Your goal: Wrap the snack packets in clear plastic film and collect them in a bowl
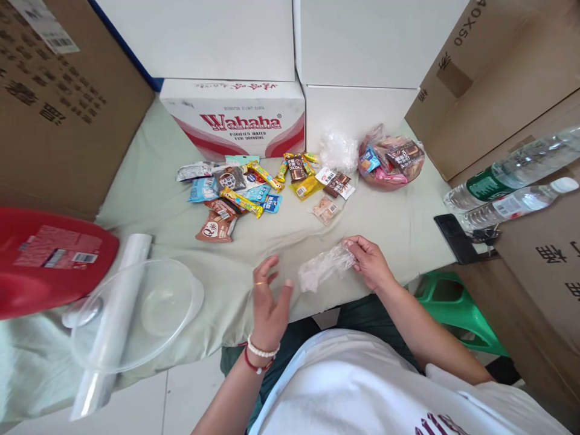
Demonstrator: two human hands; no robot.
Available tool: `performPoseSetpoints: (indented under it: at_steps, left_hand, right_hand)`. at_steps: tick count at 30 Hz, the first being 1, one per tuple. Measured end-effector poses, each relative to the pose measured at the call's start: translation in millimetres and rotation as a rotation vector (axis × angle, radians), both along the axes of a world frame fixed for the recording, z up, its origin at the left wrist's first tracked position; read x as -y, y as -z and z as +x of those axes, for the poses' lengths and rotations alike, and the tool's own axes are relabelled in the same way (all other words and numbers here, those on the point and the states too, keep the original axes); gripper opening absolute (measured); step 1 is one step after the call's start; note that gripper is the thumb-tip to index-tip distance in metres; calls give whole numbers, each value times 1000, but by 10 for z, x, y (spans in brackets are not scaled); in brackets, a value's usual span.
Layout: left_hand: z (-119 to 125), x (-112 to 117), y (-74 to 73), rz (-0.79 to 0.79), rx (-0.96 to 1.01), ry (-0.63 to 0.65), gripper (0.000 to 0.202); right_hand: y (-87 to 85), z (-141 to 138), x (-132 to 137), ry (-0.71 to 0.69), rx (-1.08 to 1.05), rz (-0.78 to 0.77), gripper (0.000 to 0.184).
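Between my hands hangs a crumpled clear plastic bag (324, 267), its right end pinched in the fingers of my right hand (369, 261). To the left of it, my left hand (270, 299) is raised with fingers apart, not touching the bag. Beyond my hands lie several wrapped snacks: a brown packet (218, 222), a yellow stick pack (242, 201), a dark cocoa packet (296, 168) and a small pale packet (325, 209). A pink bowl (385, 181) full of packaged snacks stands at the right, beside a bundle of clear plastic (338, 150).
A Wahaha water carton (240, 121) stands at the back. On the left are a clear plastic basin (181, 302), a roll of plastic film (118, 308) and a red container (54, 260). Water bottles (493, 187) and a black phone (455, 238) lie right; a green stool (457, 308) stands below.
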State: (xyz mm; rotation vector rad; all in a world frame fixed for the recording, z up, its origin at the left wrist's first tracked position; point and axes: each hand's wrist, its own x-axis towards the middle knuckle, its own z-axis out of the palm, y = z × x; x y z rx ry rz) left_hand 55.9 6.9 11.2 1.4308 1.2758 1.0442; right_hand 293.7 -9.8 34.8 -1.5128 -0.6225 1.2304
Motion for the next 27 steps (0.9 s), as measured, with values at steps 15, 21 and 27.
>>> performPoseSetpoints:
  at_steps: [15,21,27]
  left_hand:
    - [-264,-480,-14,-98,-65,188,28]
    - [216,-60,-164,435,-346,130,61]
    - [521,-31,51,242,-442,263,61]
  right_hand:
    - [-45,350,-66,-63,170,91,32]
    - [-102,128,-187,-102,115,-58,32]
    - [-348,236,-352,-338,105,-55,35]
